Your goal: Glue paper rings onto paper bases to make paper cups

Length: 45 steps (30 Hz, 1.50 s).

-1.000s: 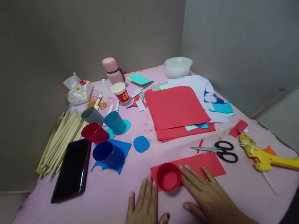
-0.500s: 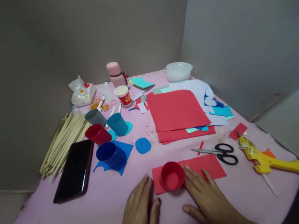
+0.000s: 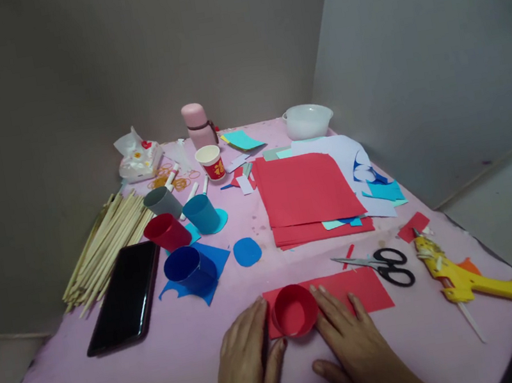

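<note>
A small red paper cup (image 3: 295,309) stands on a red paper strip (image 3: 358,285) near the table's front edge. My left hand (image 3: 247,364) lies flat to the cup's left, fingers stretched out, its fingertips beside the cup's wall. On the other side my right hand (image 3: 355,344) rests flat with fingers spread, fingertips touching the cup and the strip. Neither hand grips anything.
Black-handled scissors (image 3: 381,262) and a yellow glue gun (image 3: 468,277) lie to the right. Behind are a red paper stack (image 3: 307,190), blue paper circle (image 3: 247,252), several coloured cups (image 3: 188,268), a black phone (image 3: 124,296), wooden sticks (image 3: 104,244), a pink flask (image 3: 197,125) and a white bowl (image 3: 307,120).
Both hands have drawn in closer around the red cup, the left hand's fingertips now reaching beside its wall. The view has shifted slightly.
</note>
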Each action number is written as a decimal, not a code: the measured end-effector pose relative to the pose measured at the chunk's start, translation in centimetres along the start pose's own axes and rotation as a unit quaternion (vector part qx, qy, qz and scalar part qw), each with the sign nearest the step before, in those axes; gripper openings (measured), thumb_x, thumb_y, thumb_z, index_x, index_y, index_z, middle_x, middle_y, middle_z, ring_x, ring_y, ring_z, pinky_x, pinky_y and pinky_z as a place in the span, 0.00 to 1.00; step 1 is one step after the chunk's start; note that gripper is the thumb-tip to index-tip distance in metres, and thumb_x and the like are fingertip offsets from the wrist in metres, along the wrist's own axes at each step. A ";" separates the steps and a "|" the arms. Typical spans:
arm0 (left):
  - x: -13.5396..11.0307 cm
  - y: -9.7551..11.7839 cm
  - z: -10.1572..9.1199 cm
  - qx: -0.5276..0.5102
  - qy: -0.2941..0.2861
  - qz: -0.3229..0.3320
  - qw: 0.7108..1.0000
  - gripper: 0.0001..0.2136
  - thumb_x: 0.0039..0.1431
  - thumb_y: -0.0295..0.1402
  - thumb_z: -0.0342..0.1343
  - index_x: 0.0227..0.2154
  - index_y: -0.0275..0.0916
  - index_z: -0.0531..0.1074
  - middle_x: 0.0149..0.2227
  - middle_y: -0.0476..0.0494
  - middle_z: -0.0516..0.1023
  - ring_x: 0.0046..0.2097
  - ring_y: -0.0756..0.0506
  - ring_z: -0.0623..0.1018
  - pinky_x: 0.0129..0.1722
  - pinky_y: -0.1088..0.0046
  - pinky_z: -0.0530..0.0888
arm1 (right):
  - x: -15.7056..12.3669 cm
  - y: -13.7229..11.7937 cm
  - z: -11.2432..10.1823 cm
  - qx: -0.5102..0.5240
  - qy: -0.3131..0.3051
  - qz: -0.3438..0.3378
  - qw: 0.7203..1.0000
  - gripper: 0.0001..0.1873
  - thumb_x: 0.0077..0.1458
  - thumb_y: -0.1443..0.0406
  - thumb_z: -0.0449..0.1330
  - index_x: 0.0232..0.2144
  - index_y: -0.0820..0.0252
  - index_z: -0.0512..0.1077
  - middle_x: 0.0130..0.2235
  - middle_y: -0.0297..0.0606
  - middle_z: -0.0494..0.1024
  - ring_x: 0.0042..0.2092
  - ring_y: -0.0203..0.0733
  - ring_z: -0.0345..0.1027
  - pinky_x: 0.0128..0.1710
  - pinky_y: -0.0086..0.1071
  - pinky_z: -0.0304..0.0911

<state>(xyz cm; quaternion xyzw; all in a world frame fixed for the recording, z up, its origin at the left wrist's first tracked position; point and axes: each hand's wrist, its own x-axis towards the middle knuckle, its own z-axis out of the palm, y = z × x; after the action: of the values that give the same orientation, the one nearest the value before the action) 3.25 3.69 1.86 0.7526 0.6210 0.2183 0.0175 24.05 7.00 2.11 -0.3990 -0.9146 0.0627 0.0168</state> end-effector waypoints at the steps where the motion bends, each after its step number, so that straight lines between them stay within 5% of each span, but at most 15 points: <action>1: 0.1 0.0 0.1 -0.003 -0.001 0.000 1.000 0.23 0.61 0.37 0.52 0.58 0.39 0.58 0.54 0.38 0.73 0.53 0.41 0.74 0.49 0.61 0.75 | 0.0 0.0 0.1 -0.005 0.007 -0.003 1.000 0.32 0.57 0.54 0.56 0.57 0.71 0.64 0.60 0.62 0.59 0.57 0.70 0.60 0.44 0.68 0.65; 9: 0.8 0.1 0.2 -0.028 -0.018 -0.020 0.999 0.21 0.62 0.35 0.51 0.57 0.39 0.59 0.52 0.39 0.74 0.52 0.41 0.74 0.47 0.60 0.75 | 0.3 0.1 1.0 -0.027 0.057 -0.011 0.998 0.32 0.58 0.53 0.54 0.57 0.70 0.64 0.59 0.62 0.60 0.56 0.68 0.63 0.42 0.66 0.67; 34: 0.5 -0.3 0.7 0.010 -0.019 0.026 0.999 0.20 0.63 0.35 0.49 0.57 0.37 0.60 0.55 0.37 0.72 0.53 0.40 0.73 0.48 0.58 0.74 | -0.2 -0.2 1.6 0.025 0.072 0.047 0.996 0.32 0.58 0.53 0.54 0.61 0.60 0.58 0.63 0.50 0.55 0.60 0.60 0.59 0.48 0.62 0.65; 45: 0.2 0.5 0.7 -0.003 0.010 -0.018 1.000 0.22 0.62 0.35 0.51 0.57 0.36 0.58 0.51 0.36 0.75 0.50 0.41 0.75 0.46 0.61 0.75 | -0.2 0.1 2.1 -0.116 0.140 -0.019 0.983 0.30 0.60 0.50 0.47 0.52 0.66 0.70 0.56 0.57 0.69 0.53 0.62 0.69 0.39 0.57 0.67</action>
<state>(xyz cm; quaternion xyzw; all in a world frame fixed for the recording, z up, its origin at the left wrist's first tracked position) 3.96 3.94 1.39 0.7390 0.6340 0.2273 0.0169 24.12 6.75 0.02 -0.3852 -0.9119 -0.1009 0.0994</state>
